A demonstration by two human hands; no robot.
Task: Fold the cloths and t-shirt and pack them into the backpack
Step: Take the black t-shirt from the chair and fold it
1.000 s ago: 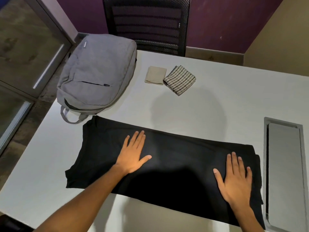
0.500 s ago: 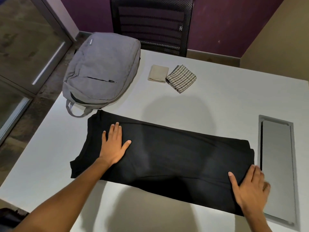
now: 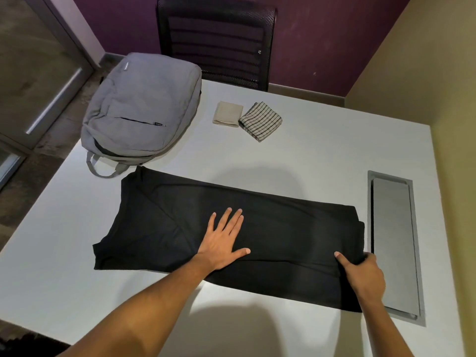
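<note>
A black t-shirt [image 3: 283, 228] lies folded into a long band across the white table [image 3: 322, 150]. My left hand [image 3: 224, 240] presses flat on its middle, fingers spread. My right hand [image 3: 360, 273] grips the shirt's right end, thumb on top and fingers curled under the edge. A grey backpack [image 3: 141, 109] lies flat at the far left of the table, its handle toward me. Two folded cloths sit beside it: a beige one [image 3: 228, 114] and a striped one [image 3: 261, 120].
A grey metal cable hatch [image 3: 394, 243] is set into the table just right of the shirt. A black mesh chair [image 3: 216, 39] stands behind the far edge. A wall runs along the right side, a glass door at the left.
My left hand slid from the shirt's left part to its middle. My right hand went from flat on the right end to gripping its edge.
</note>
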